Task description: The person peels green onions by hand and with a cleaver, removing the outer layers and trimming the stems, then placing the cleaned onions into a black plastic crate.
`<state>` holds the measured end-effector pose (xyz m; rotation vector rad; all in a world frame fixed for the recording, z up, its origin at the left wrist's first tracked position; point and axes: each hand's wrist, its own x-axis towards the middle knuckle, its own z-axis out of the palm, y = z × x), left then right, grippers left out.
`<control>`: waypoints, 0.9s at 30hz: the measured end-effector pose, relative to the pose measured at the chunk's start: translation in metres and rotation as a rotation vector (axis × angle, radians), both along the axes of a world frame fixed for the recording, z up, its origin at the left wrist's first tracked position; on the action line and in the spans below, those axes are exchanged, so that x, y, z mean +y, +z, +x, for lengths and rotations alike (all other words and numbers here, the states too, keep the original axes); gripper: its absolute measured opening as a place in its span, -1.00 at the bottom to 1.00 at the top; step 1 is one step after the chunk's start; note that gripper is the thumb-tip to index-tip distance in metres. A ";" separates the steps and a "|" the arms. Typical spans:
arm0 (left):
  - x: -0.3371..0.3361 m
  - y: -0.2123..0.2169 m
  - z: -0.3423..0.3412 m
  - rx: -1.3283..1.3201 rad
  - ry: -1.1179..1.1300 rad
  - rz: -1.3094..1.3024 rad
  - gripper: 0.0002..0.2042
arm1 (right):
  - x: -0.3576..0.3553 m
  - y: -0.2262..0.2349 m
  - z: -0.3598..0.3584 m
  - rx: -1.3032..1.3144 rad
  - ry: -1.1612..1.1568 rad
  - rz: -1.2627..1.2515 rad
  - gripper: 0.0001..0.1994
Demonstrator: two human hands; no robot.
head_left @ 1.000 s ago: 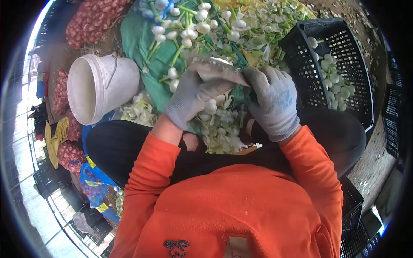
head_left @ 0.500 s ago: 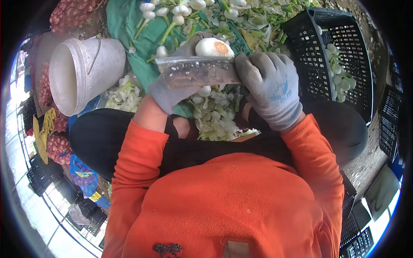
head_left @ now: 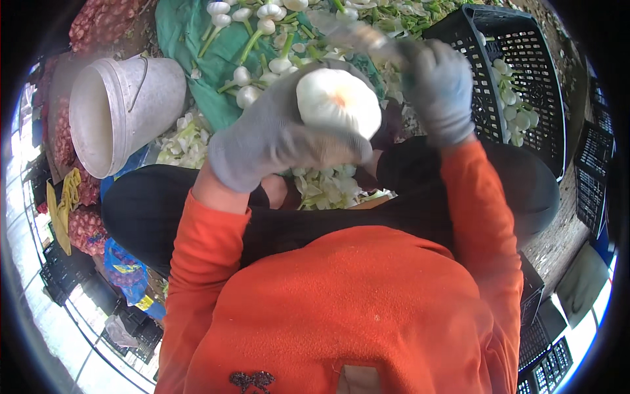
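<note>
My left hand [head_left: 282, 131], in a grey knit glove, is wrapped round a large white garlic bulb [head_left: 348, 105]. The bulb's root end faces up, showing a small orange-brown patch. To the right and farther off, my right hand [head_left: 441, 92], gloved the same way, grips a broad-bladed knife [head_left: 357, 36]. Its blade points to the far left, apart from the bulb and smeared by motion. Beyond my left hand, several white bulbs with green stalks [head_left: 266, 26] lie on a green cloth [head_left: 190, 39]. The knife's handle is hidden in my right hand.
A white bucket [head_left: 147, 98] lies tipped at the left. A black crate [head_left: 459, 59] holding bulbs stands tilted at the right. Peelings [head_left: 328, 187] lie between my legs, with cut green stalks [head_left: 420, 13] farther off. Net sacks of reddish bulbs [head_left: 88, 230] line the left side.
The knife has moved off the bulb, away from me and to the right with my right hand. My left hand has turned and brought the bulb slightly nearer, its root end now more upward.
</note>
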<state>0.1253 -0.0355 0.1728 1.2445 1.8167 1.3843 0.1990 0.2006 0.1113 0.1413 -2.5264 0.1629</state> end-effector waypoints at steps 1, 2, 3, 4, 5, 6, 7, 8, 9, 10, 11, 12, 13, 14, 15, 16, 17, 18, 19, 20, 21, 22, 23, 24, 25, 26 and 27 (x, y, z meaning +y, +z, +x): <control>0.003 0.002 0.001 0.003 0.001 0.006 -0.49 | 0.011 0.001 -0.005 -0.086 -0.097 -0.052 -0.59; 0.007 0.006 0.001 -0.236 0.070 -0.049 -0.48 | 0.017 0.005 0.005 -0.039 -0.067 -0.070 -0.57; 0.010 0.008 -0.001 -0.465 0.148 -0.106 -0.47 | 0.009 0.010 0.006 -0.028 -0.056 -0.069 -0.57; 0.005 0.005 -0.007 -0.313 0.142 -0.191 -0.42 | -0.006 0.016 0.008 0.077 0.047 -0.039 -0.63; 0.003 0.000 -0.012 -0.311 0.148 -0.192 -0.42 | -0.020 0.021 0.010 0.181 0.148 -0.009 -0.69; -0.001 -0.006 -0.012 -0.370 0.178 -0.129 -0.42 | -0.033 0.026 0.015 0.165 0.235 -0.054 -0.66; -0.006 -0.013 -0.013 -0.429 0.208 -0.067 -0.41 | -0.039 0.030 0.019 0.159 0.235 -0.062 -0.66; -0.010 -0.019 -0.015 -0.194 0.181 -0.122 -0.46 | -0.044 0.034 0.023 0.096 0.274 -0.066 -0.64; -0.007 -0.021 -0.014 -0.197 0.179 -0.124 -0.46 | -0.043 0.035 0.024 0.036 0.309 -0.063 -0.63; -0.005 -0.021 -0.013 -0.265 0.151 -0.130 -0.48 | -0.044 0.035 0.025 0.040 0.307 -0.069 -0.62; -0.002 -0.019 -0.012 -0.333 0.122 -0.136 -0.51 | -0.043 0.034 0.024 0.040 0.305 -0.071 -0.62; -0.001 -0.013 -0.010 -0.211 0.091 -0.147 -0.50 | -0.042 0.032 0.023 0.062 0.301 -0.056 -0.62; -0.002 -0.015 -0.008 -0.211 0.088 -0.151 -0.50 | -0.041 0.030 0.021 0.085 0.298 -0.041 -0.63; -0.005 -0.019 -0.007 -0.149 0.108 -0.145 -0.50 | -0.040 0.027 0.020 0.088 0.296 -0.045 -0.63; -0.006 -0.018 -0.008 -0.076 0.129 -0.135 -0.49 | -0.037 0.025 0.016 0.121 0.286 -0.039 -0.66; 0.000 -0.009 -0.008 -0.071 0.119 -0.129 -0.49 | -0.031 0.021 0.014 0.148 0.268 -0.027 -0.70; 0.006 0.004 -0.006 -0.217 0.072 -0.180 -0.46 | -0.017 0.014 0.008 0.152 0.260 -0.019 -0.70; 0.009 0.011 -0.003 -0.364 0.024 -0.238 -0.43 | -0.001 0.003 0.001 0.070 0.089 -0.022 -0.73; 0.011 0.007 0.003 -0.736 0.014 -0.036 -0.41 | 0.006 0.001 -0.003 -0.010 -0.073 -0.029 -0.76; 0.011 0.006 0.005 -0.682 0.100 -0.077 -0.40 | 0.006 -0.001 0.001 -0.005 -0.075 -0.030 -0.76; 0.011 0.005 0.001 -0.613 0.194 -0.113 -0.38 | 0.005 0.000 -0.002 0.024 -0.105 -0.126 -0.77; 0.007 0.002 -0.007 -0.596 0.199 -0.110 -0.38 | 0.003 0.002 -0.005 0.052 -0.133 -0.222 -0.78; -0.001 -0.003 -0.017 -0.549 0.206 -0.156 -0.37 | 0.003 0.005 -0.008 0.067 -0.128 -0.222 -0.78; -0.006 -0.005 -0.020 -0.517 0.210 -0.210 -0.36 | -0.004 0.013 -0.005 0.031 -0.104 -0.266 -0.80; -0.008 -0.009 -0.021 -0.517 0.210 -0.214 -0.36 | -0.009 0.018 -0.001 -0.005 -0.081 -0.310 -0.83; -0.009 -0.011 -0.022 -0.594 0.257 -0.206 -0.36 | -0.013 0.017 0.003 -0.040 -0.115 -0.379 -0.82; -0.007 -0.012 -0.027 -0.659 0.305 -0.191 -0.37 | -0.012 0.017 0.005 -0.026 -0.113 -0.379 -0.82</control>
